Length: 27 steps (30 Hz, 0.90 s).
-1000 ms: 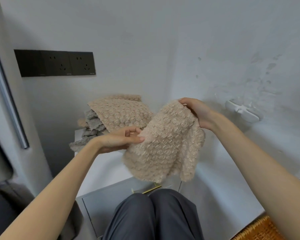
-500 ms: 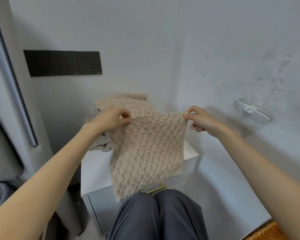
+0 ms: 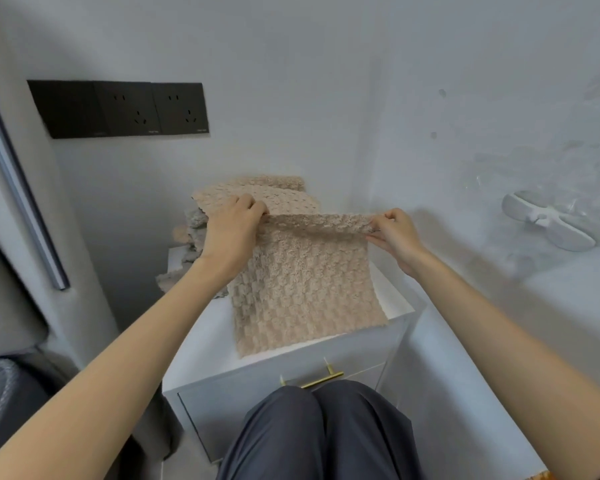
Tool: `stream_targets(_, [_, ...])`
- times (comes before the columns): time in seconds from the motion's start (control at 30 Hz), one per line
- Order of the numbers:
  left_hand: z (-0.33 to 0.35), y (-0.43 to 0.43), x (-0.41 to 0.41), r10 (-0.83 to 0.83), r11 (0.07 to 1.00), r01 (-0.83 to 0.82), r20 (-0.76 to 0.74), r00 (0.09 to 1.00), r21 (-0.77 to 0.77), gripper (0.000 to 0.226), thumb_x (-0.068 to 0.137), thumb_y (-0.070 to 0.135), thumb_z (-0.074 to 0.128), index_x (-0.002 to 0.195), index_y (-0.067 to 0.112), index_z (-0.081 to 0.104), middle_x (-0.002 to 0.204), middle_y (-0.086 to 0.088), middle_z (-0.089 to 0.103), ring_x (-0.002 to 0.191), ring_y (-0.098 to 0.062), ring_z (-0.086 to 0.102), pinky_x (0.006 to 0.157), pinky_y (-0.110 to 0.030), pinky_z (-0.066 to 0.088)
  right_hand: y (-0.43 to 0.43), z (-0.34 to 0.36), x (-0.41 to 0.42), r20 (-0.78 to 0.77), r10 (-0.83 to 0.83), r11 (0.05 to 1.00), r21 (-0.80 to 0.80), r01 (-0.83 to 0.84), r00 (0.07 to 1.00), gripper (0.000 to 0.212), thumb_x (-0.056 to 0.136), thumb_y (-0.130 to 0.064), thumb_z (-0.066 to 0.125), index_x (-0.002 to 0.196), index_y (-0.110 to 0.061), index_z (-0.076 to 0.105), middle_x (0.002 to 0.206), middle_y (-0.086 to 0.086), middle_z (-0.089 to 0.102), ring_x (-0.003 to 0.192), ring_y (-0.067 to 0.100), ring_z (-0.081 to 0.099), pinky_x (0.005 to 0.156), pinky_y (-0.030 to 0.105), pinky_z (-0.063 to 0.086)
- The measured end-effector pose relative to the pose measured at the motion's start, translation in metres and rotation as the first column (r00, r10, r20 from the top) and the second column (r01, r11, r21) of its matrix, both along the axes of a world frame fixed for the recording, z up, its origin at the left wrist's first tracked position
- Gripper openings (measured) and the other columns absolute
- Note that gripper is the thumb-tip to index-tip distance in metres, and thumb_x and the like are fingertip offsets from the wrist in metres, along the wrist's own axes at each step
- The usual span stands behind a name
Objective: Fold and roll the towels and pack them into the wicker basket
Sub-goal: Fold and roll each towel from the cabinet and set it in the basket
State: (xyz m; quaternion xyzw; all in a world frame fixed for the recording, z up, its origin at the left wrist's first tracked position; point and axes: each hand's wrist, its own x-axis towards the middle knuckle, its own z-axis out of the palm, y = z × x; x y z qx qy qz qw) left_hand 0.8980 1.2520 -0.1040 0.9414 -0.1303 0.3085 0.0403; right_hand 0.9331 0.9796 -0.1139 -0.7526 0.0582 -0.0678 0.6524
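Beige bobbled towel pinched at its top corners, my left hand and right hand gripping one each | top edge ran left-right between them, neither hand nearer | cloth hung flat, lower end on the white cabinet | towel pile behind.

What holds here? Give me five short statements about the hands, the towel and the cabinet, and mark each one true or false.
1. The left hand and the right hand both pinch the top edge of the beige towel. True.
2. The towel is rolled into a tight cylinder. False: it hangs spread open.
3. It is held above the top of the white cabinet. True.
4. The cabinet's drawer is pulled out. False: it is closed.
5. A pile of towels lies behind the left hand. True.
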Motion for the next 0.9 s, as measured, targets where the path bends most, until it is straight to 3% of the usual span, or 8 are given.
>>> stream_targets(0.1, [-0.018,0.006,-0.007,-0.016,1.000,0.015,0.051,0.999,0.024,0.019,0.095,0.003,0.048,0.108,0.007,0.062,0.105,-0.010,0.060,0.096,-0.031,0.050,0.079,-0.037,0.033,-0.005,-0.020,-0.001,-0.032,0.004,0.999,-0.051,-0.006,0.999,0.009,0.093,-0.007,0.047,0.086,-0.010,0.045,0.088,0.008,0.048,0.090,0.023,0.055,0.092,0.037,0.053])
stream_targets(0.3, [-0.054,0.011,-0.035,-0.223,0.975,0.223,-0.034,0.974,0.001,0.011,0.092,0.010,0.050,0.100,0.013,0.058,0.097,-0.002,0.060,0.090,-0.025,0.052,0.076,-0.032,0.032,-0.017,-0.056,-0.021,-0.179,0.019,0.987,-0.154,-0.047,0.984,0.009,0.095,-0.007,0.042,0.089,-0.008,0.048,0.099,0.015,0.060,0.087,0.025,0.070,0.081,0.035,0.057])
stream_targets(0.43, [-0.077,0.013,-0.056,-0.353,0.934,0.358,-0.221,0.909,-0.019,0.013,0.087,0.009,0.056,0.098,0.013,0.062,0.093,0.000,0.061,0.087,-0.021,0.055,0.073,-0.030,0.042,-0.022,-0.080,-0.039,-0.238,-0.009,0.976,-0.214,-0.043,0.971,0.019,0.094,-0.004,0.044,0.077,-0.011,0.049,0.085,0.009,0.062,0.076,0.023,0.069,0.073,0.031,0.058])
stream_targets(0.6, [-0.103,0.013,-0.076,-0.326,0.942,0.328,-0.395,0.859,-0.066,0.024,0.087,0.014,0.054,0.109,0.019,0.063,0.104,0.005,0.062,0.096,-0.016,0.056,0.072,-0.022,0.041,-0.025,-0.093,-0.047,-0.233,-0.082,0.954,-0.300,0.009,0.969,0.022,0.086,0.005,0.045,0.074,-0.010,0.055,0.074,0.006,0.061,0.078,0.025,0.067,0.085,0.035,0.055])
stream_targets(0.7, [-0.105,0.010,-0.082,-0.297,0.954,0.287,-0.446,0.845,-0.090,0.029,0.086,0.012,0.052,0.112,0.020,0.060,0.106,0.006,0.059,0.099,-0.015,0.053,0.076,-0.027,0.046,-0.025,-0.090,-0.047,-0.242,-0.072,0.953,-0.303,-0.005,0.968,0.021,0.086,0.005,0.047,0.075,-0.010,0.055,0.072,0.006,0.060,0.067,0.016,0.064,0.079,0.031,0.056])
stream_targets(0.83, [-0.104,0.012,-0.083,-0.302,0.953,0.264,-0.479,0.824,-0.146,0.031,0.084,0.007,0.052,0.111,0.017,0.061,0.107,0.003,0.058,0.100,-0.014,0.053,0.081,-0.027,0.046,-0.027,-0.089,-0.050,-0.228,-0.065,0.950,-0.311,-0.009,0.971,0.020,0.087,0.006,0.049,0.077,-0.010,0.056,0.077,0.009,0.060,0.067,0.015,0.064,0.062,0.018,0.055])
stream_targets(0.9, [-0.104,0.013,-0.084,-0.323,0.946,0.273,-0.501,0.803,-0.172,0.032,0.084,0.004,0.051,0.112,0.016,0.062,0.109,0.002,0.057,0.099,-0.013,0.053,0.083,-0.027,0.046,-0.029,-0.091,-0.051,-0.224,-0.058,0.938,-0.346,-0.024,0.973,0.022,0.086,0.007,0.046,0.081,-0.008,0.060,0.085,0.011,0.061,0.076,0.020,0.064,0.068,0.022,0.056])
